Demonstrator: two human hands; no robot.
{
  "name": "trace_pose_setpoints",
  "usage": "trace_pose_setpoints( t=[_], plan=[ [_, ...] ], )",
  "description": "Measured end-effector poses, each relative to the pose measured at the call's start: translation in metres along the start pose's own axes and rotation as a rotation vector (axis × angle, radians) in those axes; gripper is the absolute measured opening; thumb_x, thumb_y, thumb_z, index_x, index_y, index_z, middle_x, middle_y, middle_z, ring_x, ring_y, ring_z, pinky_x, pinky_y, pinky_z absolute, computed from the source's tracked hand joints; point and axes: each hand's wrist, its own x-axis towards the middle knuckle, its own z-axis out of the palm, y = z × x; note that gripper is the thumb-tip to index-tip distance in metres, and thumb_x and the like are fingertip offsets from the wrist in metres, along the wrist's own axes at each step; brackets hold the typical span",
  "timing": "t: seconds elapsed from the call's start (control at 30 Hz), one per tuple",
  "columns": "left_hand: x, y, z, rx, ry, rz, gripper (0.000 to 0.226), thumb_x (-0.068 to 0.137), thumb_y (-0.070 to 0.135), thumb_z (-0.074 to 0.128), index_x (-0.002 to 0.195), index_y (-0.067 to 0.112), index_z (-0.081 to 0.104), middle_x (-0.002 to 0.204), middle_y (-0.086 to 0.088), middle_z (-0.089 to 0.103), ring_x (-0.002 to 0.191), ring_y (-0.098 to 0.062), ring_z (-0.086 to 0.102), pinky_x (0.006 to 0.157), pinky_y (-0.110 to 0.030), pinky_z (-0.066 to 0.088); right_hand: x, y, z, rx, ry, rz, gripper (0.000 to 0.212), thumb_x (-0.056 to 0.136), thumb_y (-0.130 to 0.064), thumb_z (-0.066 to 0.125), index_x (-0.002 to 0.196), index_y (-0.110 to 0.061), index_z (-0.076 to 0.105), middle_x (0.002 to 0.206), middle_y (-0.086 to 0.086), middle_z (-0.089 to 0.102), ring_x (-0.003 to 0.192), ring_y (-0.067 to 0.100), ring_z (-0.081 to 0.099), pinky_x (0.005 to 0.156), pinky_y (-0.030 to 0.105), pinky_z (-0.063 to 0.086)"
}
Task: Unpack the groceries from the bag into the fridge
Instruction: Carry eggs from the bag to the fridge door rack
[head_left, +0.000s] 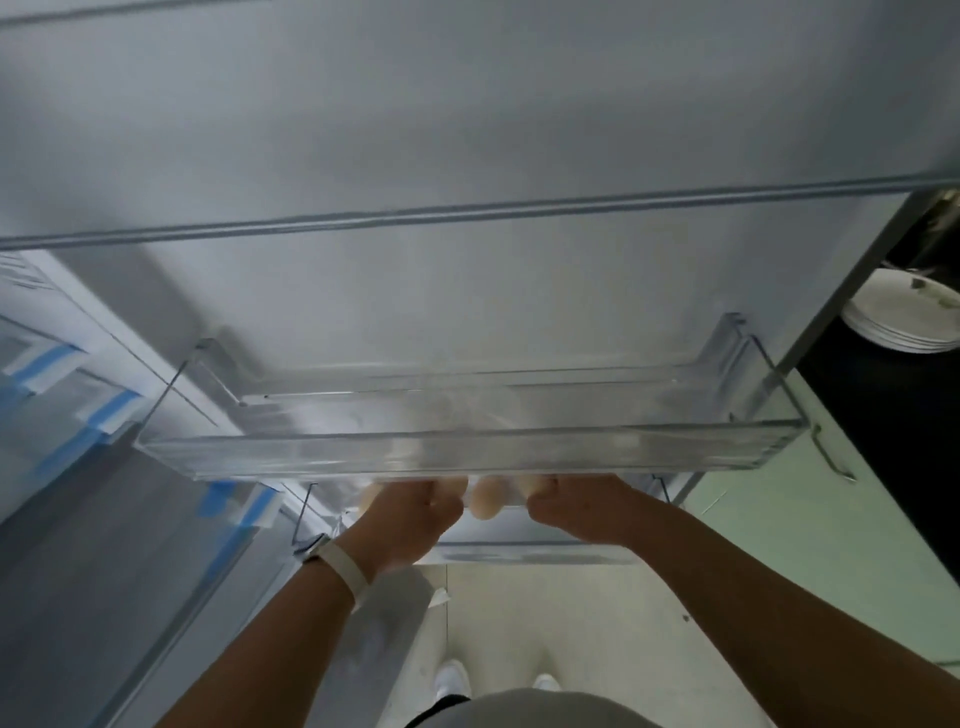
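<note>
I look down the inside of the open fridge door (467, 130). A clear, empty door bin (467, 452) sticks out across the middle. Just beneath it, both my hands reach into a lower door bin (519, 552). My left hand (410, 519), with a white wristband, and my right hand (576, 514) are close together with curled fingers. A pale brown egg (485, 501) lies between them, and another egg (370, 500) peeks out left of my left hand. The upper bin's front hides my fingertips, so their grip is unclear. No bag is in view.
The fridge compartment (78, 415), with blue tape on its shelves, lies to the left. A stack of white plates (904, 317) sits on a dark counter at the right. Green cabinet fronts (831, 545) and pale floor with my white shoes (452, 675) are below.
</note>
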Motion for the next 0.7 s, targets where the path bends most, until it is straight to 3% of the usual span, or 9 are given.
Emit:
trace_pose_setpoints(
  t=[0.1, 0.17, 0.27, 0.4, 0.53, 0.57, 0.63, 0.7],
  plan=[
    [0.005, -0.006, -0.002, 0.161, -0.052, -0.035, 0.042, 0.073, 0.055, 0.049, 0.096, 0.025, 0.069, 0.095, 0.004, 0.070, 0.094, -0.017, 0.063, 0.088, -0.034, 0.050, 0.008, 0.009, 0.006, 0.131, 0.071, 0.002, 0.028, 0.088, -0.036, 0.066, 0.111, -0.021, 0.058, 0.104, -0.004, 0.052, 0.109, 0.017, 0.055, 0.087, 0.025, 0.041],
    [0.007, -0.005, -0.005, 0.248, -0.083, -0.054, 0.039, 0.084, 0.051, 0.059, 0.114, 0.029, 0.068, 0.112, 0.005, 0.069, 0.107, -0.017, 0.061, 0.094, -0.030, 0.046, 0.012, 0.011, 0.007, 0.176, 0.070, -0.049, 0.032, 0.084, -0.033, 0.072, 0.112, -0.021, 0.059, 0.104, -0.005, 0.053, 0.105, 0.013, 0.054, 0.094, 0.030, 0.044],
    [0.013, -0.009, -0.009, 0.348, -0.151, -0.049, 0.046, 0.088, 0.051, 0.062, 0.132, 0.036, 0.057, 0.128, 0.007, 0.064, 0.120, -0.016, 0.056, 0.100, -0.028, 0.041, 0.020, 0.010, 0.009, 0.113, 0.030, -0.102, 0.023, 0.083, -0.034, 0.072, 0.100, -0.026, 0.058, 0.101, 0.000, 0.056, 0.103, 0.021, 0.058, 0.094, 0.039, 0.047],
    [0.018, -0.011, -0.012, 0.348, -0.208, -0.077, 0.044, 0.085, 0.048, 0.065, 0.128, 0.041, 0.056, 0.119, 0.008, 0.067, 0.109, -0.016, 0.059, 0.096, -0.031, 0.045, 0.026, 0.009, 0.010, -0.015, 0.008, -0.108, 0.036, 0.086, -0.039, 0.068, 0.112, -0.016, 0.056, 0.097, -0.003, 0.054, 0.094, 0.016, 0.055, 0.079, 0.028, 0.040],
    [0.025, -0.007, -0.010, 0.389, -0.242, -0.116, 0.038, 0.085, 0.047, 0.066, 0.121, 0.039, 0.057, 0.109, 0.007, 0.068, 0.095, -0.016, 0.063, 0.086, -0.029, 0.049, 0.029, 0.013, 0.010, -0.071, 0.026, -0.152, 0.032, 0.090, -0.033, 0.066, 0.106, -0.007, 0.056, 0.093, 0.001, 0.051, 0.087, 0.015, 0.051, 0.064, 0.014, 0.035],
    [0.027, -0.006, -0.009, 0.412, -0.258, -0.127, 0.037, 0.086, 0.046, 0.066, 0.121, 0.037, 0.057, 0.109, 0.005, 0.068, 0.094, -0.017, 0.064, 0.086, -0.029, 0.049, 0.029, 0.014, 0.009, -0.073, 0.016, -0.154, 0.031, 0.090, -0.031, 0.065, 0.106, -0.006, 0.057, 0.093, 0.001, 0.050, 0.086, 0.013, 0.049, 0.061, 0.016, 0.034],
    [0.032, -0.007, -0.007, 0.459, -0.292, -0.130, 0.038, 0.087, 0.046, 0.065, 0.121, 0.033, 0.056, 0.110, 0.004, 0.067, 0.098, -0.018, 0.065, 0.087, -0.031, 0.049, 0.031, 0.015, 0.009, -0.066, -0.014, -0.153, 0.031, 0.091, -0.028, 0.064, 0.109, -0.004, 0.057, 0.097, 0.002, 0.050, 0.089, 0.014, 0.048, 0.068, 0.022, 0.033],
    [0.036, -0.011, -0.006, 0.479, -0.320, -0.129, 0.039, 0.086, 0.046, 0.065, 0.122, 0.034, 0.055, 0.112, 0.005, 0.067, 0.100, -0.019, 0.065, 0.088, -0.032, 0.049, 0.036, 0.017, 0.011, -0.124, -0.026, -0.156, 0.027, 0.090, -0.035, 0.064, 0.104, -0.014, 0.054, 0.099, 0.001, 0.052, 0.092, 0.016, 0.052, 0.080, 0.029, 0.039]
  ],
)
